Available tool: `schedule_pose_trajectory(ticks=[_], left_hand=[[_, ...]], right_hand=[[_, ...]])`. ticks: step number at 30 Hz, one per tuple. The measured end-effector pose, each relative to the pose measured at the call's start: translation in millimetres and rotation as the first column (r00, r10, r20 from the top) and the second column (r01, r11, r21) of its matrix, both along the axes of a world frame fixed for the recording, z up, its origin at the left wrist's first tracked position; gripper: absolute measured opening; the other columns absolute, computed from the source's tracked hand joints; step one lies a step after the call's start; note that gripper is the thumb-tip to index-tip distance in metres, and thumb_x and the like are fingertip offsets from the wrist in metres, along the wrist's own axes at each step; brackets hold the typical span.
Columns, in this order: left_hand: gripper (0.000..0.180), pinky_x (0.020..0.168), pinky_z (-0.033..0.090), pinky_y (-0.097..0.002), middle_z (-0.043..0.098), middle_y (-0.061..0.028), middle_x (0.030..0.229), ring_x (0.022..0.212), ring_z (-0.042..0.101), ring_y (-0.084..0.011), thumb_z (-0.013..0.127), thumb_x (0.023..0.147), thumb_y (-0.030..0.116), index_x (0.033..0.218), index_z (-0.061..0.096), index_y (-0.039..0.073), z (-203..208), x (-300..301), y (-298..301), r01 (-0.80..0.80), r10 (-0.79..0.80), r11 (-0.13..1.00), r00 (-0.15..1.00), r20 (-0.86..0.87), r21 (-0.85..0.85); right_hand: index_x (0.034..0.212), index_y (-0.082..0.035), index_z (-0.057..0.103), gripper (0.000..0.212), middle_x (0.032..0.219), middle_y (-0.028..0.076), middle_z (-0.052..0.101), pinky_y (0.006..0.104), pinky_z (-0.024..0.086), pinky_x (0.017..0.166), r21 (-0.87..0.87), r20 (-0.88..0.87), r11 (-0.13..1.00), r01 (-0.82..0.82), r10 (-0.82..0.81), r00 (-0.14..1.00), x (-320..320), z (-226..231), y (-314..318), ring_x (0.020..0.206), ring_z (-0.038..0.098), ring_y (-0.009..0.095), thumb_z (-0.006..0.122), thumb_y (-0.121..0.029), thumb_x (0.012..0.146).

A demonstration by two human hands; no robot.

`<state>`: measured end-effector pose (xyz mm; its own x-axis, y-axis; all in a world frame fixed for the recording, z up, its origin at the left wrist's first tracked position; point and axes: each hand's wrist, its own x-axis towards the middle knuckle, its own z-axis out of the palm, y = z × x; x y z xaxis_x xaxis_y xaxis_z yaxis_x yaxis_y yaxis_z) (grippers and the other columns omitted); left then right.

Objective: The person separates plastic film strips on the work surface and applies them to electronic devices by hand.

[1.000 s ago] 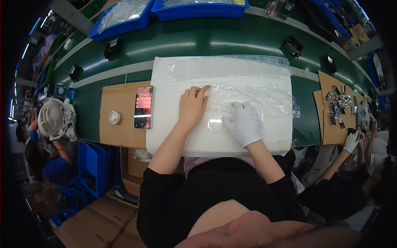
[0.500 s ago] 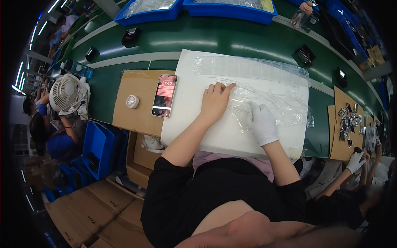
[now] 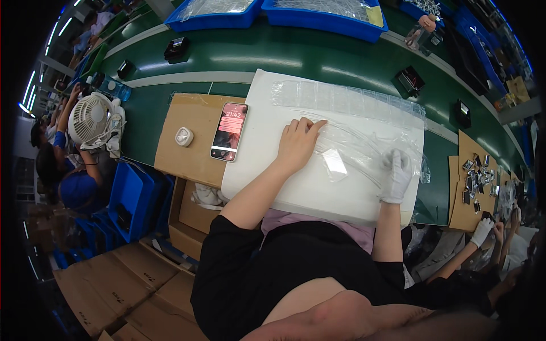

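Observation:
My bare left hand (image 3: 297,145) rests on the white board (image 3: 256,165). Its thumb and index finger come together at the left end of some clear plastic film (image 3: 355,142). To the right, my white-gloved right hand (image 3: 396,179) has its fingers bunched on the film's right part, the fingertips partly hidden. Between the hands the film lies creased and stretched. A small bright rectangle (image 3: 335,163) shows at its near edge; I cannot tell whether it is a piece or a reflection. Behind lies a strip of clear plastic (image 3: 341,98) divided into rectangular sections.
Left of the board, a phone (image 3: 229,132) and a small round white item (image 3: 183,136) lie on a cardboard box (image 3: 170,156). A white fan (image 3: 91,120) stands further left. Blue trays (image 3: 324,18) line the back. At right, a co-worker's gloved hand (image 3: 482,232) is near cardboard with small parts.
My right hand has moved right across the film, and its fingers have gone from extended to bunched. The film between the hands looks more drawn out. My left hand stays nearly in place.

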<state>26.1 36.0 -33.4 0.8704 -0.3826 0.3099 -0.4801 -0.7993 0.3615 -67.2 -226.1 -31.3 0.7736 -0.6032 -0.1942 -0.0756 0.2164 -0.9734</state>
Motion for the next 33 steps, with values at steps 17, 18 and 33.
schedule_pose_trajectory(ticks=[17,18,33], left_hand=[[0.030,0.099,0.040,-0.0310,0.058,-0.0008,0.114,0.103,0.050,-0.0205,0.060,0.100,0.018,0.129,0.066,0.020,9,3,13,0.172,-0.171,0.985,0.979,-0.106,-0.005],[0.030,0.099,0.040,-0.0310,0.058,-0.0008,0.114,0.103,0.050,-0.0205,0.060,0.100,0.018,0.129,0.066,0.020,10,2,13,0.167,-0.166,0.986,0.980,-0.109,-0.003],[0.027,0.100,0.046,-0.0336,0.058,-0.0074,0.122,0.112,0.056,-0.0263,0.060,0.096,0.004,0.122,0.063,0.012,45,81,-49,0.368,-0.381,0.887,0.924,0.005,-0.278]], right_hand=[[0.109,-0.003,0.063,0.015,0.093,0.003,0.062,0.0205,0.046,0.071,0.278,0.172,0.960,-0.033,-0.016,0.985,-16,3,-43,0.073,0.055,0.008,0.061,-0.016,0.102],[0.109,-0.003,0.063,0.015,0.093,0.003,0.062,0.0205,0.046,0.071,0.281,0.170,0.959,-0.037,-0.012,0.985,-15,-1,-46,0.073,0.055,0.008,0.061,-0.016,0.102],[0.097,-0.007,0.059,0.015,0.073,-0.002,0.051,0.0180,0.034,0.055,-0.204,0.434,0.978,0.051,0.044,0.900,-38,48,-46,0.057,0.038,0.006,0.056,-0.019,0.105]])
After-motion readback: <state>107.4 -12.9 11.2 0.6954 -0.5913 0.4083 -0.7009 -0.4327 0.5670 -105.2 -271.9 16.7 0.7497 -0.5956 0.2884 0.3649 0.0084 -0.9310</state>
